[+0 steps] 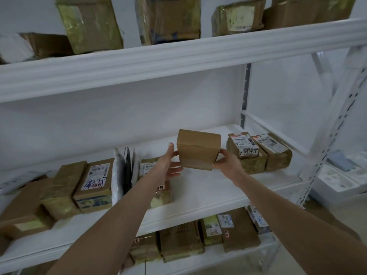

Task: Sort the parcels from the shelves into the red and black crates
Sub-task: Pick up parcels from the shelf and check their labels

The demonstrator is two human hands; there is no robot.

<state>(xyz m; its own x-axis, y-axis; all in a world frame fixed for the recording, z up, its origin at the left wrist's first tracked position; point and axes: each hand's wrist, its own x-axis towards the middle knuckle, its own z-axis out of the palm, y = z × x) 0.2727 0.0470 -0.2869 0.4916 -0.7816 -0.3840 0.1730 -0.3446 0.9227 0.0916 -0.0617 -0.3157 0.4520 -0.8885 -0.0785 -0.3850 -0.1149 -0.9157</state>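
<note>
My right grip [226, 162] is curled round the lower right corner of a plain brown parcel [198, 149], holding it slightly tilted above the white middle shelf [208, 197]. My left grip [171, 165] is spread wide with straight fingers, thumb up, touching the parcel's left side. Two labelled parcels [258, 151] lie on the shelf just to its right, and a row of taped boxes [95, 181] lies further left.
</note>
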